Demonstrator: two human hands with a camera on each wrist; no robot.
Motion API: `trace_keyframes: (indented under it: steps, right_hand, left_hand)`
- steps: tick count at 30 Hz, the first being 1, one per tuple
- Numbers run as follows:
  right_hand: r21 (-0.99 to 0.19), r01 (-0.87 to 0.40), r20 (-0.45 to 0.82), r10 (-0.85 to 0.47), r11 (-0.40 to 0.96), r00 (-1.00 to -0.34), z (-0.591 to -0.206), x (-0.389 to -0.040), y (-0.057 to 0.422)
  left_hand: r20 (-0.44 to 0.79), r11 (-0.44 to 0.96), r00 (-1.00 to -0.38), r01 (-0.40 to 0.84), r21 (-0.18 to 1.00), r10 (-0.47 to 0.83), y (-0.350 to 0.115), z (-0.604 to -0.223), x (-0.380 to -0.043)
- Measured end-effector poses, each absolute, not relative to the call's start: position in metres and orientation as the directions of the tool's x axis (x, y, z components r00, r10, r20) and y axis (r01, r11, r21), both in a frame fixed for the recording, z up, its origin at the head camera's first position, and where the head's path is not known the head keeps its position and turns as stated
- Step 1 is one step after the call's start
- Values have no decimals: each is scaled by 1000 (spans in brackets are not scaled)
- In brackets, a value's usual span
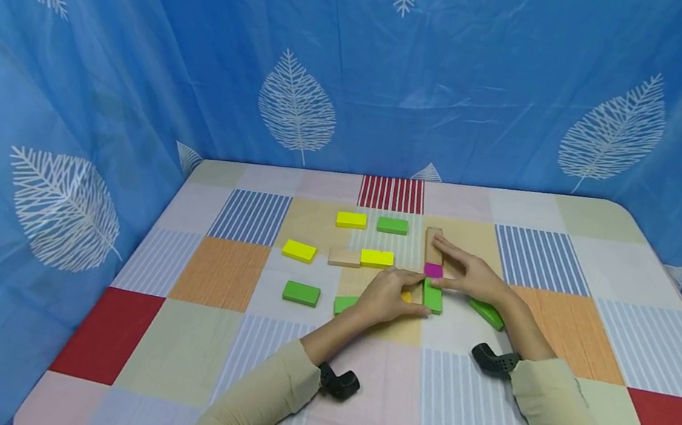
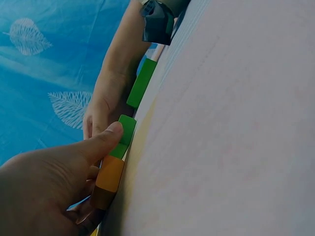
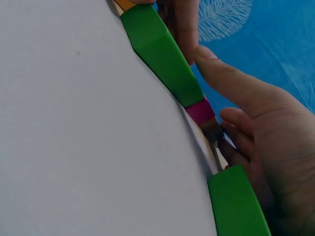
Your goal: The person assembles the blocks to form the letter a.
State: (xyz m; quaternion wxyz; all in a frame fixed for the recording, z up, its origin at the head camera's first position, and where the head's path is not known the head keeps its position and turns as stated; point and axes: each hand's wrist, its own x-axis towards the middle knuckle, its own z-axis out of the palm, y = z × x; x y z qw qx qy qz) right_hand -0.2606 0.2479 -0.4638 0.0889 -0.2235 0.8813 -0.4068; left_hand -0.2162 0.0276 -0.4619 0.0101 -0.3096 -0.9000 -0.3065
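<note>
In the head view, my left hand (image 1: 386, 297) pinches a green block (image 1: 432, 297) lengthwise, thumb at its near end and fingers toward its far end. The left wrist view shows the thumb (image 2: 112, 132) pressed on that block's end, beside an orange block (image 2: 109, 174). My right hand (image 1: 478, 277) reaches in from the other side, index finger extended onto a plain wooden block (image 1: 434, 237) and thumb by the green block's far end. Between the green and wooden blocks sits a small purple block (image 3: 201, 111). Some of the right fingers are hidden behind the blocks.
Another green block (image 1: 486, 313) lies under the right wrist. To the left are yellow blocks (image 1: 298, 250), more green blocks (image 1: 301, 294) and a plain wooden block (image 1: 344, 257). They lie on a patchwork cloth (image 1: 189, 352), with a blue leaf-patterned curtain (image 1: 486, 116) behind.
</note>
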Motion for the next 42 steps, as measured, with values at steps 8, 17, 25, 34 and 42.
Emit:
trace_keyframes:
  steps: [8,17,25,34,42]
  right_hand:
    - [-753,-347,39,-488,559,-872,-464,-261,247]
    - [-746,-337,24,-483,574,-875,-464,-262,251]
    - [-755,-316,-1,-481,575,-877,-456,-256,251]
    - [-750,-308,-6,-472,585,-882,-467,-261,252]
    - [-756,-312,2,-475,575,-880,-470,-263,249]
  left_hand:
    - [214,632,-811,565,530,545,28,-461,-216]
    - [105,616,-823,496,611,559,28,-447,-229]
    - [170,553,-900,386,738,401,7,-426,-275]
    - [181,594,-902,399,698,393,-19,-440,-327]
    - [129,677,-910,382,630,394,-25,-455,-340]
